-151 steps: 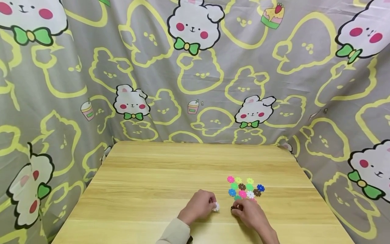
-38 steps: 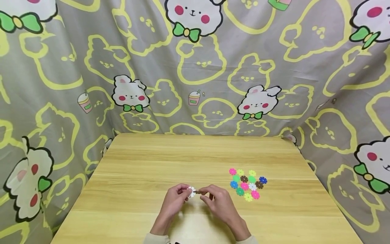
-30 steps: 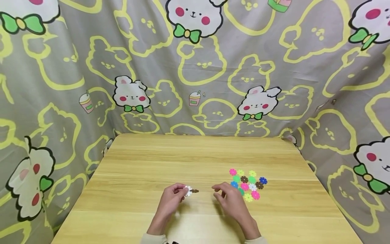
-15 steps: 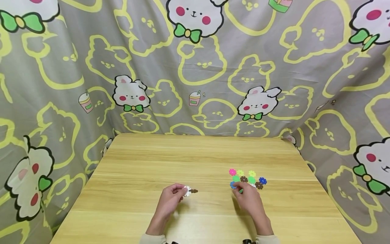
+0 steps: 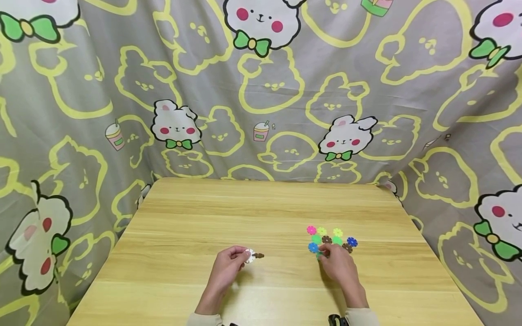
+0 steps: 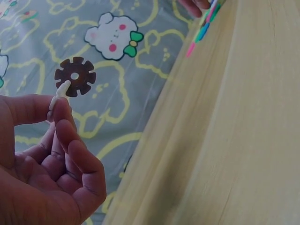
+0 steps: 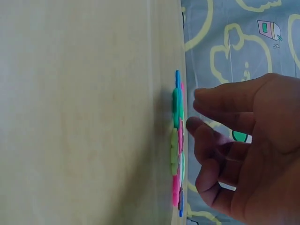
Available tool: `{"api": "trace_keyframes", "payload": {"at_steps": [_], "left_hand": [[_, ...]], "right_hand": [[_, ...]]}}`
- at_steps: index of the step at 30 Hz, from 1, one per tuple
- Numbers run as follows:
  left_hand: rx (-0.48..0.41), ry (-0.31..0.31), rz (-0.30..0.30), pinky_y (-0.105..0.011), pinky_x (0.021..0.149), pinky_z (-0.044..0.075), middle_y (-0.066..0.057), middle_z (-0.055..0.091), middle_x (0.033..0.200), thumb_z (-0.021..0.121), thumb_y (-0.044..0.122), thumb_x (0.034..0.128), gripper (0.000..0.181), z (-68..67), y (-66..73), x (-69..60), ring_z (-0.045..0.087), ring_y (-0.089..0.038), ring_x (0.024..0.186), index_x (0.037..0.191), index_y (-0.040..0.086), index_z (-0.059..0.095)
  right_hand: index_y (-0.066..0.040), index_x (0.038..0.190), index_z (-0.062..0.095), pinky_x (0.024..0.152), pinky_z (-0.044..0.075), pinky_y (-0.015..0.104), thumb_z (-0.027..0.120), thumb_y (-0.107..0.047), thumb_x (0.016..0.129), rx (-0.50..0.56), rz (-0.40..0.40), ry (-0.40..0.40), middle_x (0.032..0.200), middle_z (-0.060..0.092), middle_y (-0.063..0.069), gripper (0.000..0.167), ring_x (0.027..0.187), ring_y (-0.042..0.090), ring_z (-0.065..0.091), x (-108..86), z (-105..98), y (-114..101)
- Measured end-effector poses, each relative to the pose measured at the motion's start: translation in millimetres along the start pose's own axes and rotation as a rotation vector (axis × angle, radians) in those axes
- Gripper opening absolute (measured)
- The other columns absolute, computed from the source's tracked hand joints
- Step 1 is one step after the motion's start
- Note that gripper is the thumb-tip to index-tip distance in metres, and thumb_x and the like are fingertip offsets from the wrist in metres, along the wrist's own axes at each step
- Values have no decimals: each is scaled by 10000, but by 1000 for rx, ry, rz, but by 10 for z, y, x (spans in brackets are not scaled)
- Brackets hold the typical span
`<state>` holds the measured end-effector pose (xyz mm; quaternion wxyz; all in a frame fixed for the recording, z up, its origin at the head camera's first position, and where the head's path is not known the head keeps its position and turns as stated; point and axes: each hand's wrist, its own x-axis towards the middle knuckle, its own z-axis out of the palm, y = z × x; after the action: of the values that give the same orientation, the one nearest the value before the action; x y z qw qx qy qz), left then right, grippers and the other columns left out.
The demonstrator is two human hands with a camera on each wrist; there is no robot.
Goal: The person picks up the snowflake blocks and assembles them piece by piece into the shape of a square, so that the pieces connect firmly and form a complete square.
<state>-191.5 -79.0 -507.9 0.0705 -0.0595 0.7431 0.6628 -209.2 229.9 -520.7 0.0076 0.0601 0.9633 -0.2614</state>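
My left hand [image 5: 226, 267] pinches a white notched disc [image 5: 250, 256] between thumb and fingertips. A brown disc [image 6: 75, 76] is joined to the white one [image 6: 61, 90], standing out past the fingertips. My right hand [image 5: 339, 265] hovers at the colourful discs on the right, with nothing visible between its parted thumb and index finger in the right wrist view. Beside its fingertips lie a blue disc [image 5: 313, 247] and a green disc [image 7: 176, 108]. That hand covers several discs of the group in the head view.
Pink [image 5: 311, 230], yellow [image 5: 337, 232] and dark blue [image 5: 352, 242] discs lie flat on the wooden table [image 5: 195, 217]. A grey patterned curtain [image 5: 281, 158] hangs behind the table and on both sides.
The right hand let go of the brown disc, now joined to the white one, and moved right to the colourful discs. The left hand has kept its pinch, shifting slightly left.
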Motion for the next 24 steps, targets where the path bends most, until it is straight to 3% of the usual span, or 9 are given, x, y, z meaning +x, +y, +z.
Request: {"api": "trace_keyframes", "payload": {"at_steps": [12, 24], "left_hand": [[11, -6, -2, -223, 615, 477, -45, 669, 847, 658, 193, 906, 276, 0, 11, 1, 556, -149, 731, 1079, -23, 659], [3, -12, 17, -241, 622, 483, -40, 662, 829, 677, 229, 892, 293, 2, 35, -26, 570, -165, 731, 1060, -10, 666]], "right_hand": [[-110, 1090, 706, 715, 524, 445, 731, -170, 822, -72, -24, -40, 1017, 663, 100, 276, 895, 259, 628, 37, -4, 36], [-87, 1025, 685, 647, 478, 375, 762, -169, 805, -59, -2, -50, 945, 606, 88, 248, 786, 213, 560, 20, -10, 49]]}}
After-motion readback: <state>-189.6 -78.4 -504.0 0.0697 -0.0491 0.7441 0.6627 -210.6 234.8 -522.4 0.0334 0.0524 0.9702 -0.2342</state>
